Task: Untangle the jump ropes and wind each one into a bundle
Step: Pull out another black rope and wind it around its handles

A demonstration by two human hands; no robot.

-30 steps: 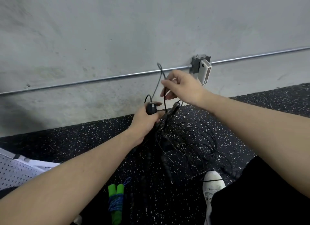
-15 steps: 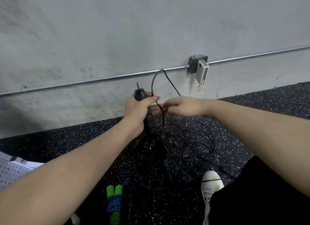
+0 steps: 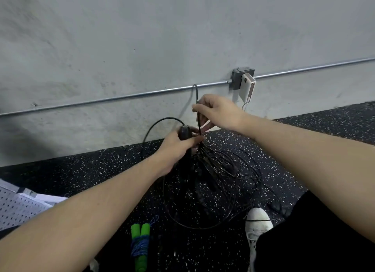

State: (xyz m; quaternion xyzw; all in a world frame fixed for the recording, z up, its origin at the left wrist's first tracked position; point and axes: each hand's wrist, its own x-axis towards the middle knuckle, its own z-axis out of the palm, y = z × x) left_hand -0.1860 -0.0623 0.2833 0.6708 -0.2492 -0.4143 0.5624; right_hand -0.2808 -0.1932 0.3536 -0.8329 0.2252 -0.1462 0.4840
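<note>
L hand (image 3: 178, 148) is wrapped round a black handle (image 3: 184, 132), fingers curled tight on it, handle top poking out above the thumb side. R hand (image 3: 218, 112) sits just above and to the right of it, thumb and fingers pinching a black cord (image 3: 197, 101) that runs up from the pinch to a narrow loop peak, then drops back down past the L fingers.

From the handle top, another stretch of cord arcs out to the left of the L hand and falls to the floor (image 3: 101, 170).

Progress, as a judgement: early to mid. One rope looks finished: a green-handled bundle (image 3: 140, 243) lies on the floor well below the L hand, near the person's side, blue cord wound round both handles. The black ropes aren't sorted yet. The tangle (image 3: 215, 170) hangs directly under both hands, bunched tight where it meets the L fingers, then spreads into many loose loops on the floor down and to the right, reaching near a white shoe (image 3: 257, 219). Can't tell how many black ropes are in there, nor which handle goes w/ which cord.

Left to do, prob.: free the pinched strand from the knot, pull that rope clear, wind it, then repeat for whatever else is in the pile.
</note>
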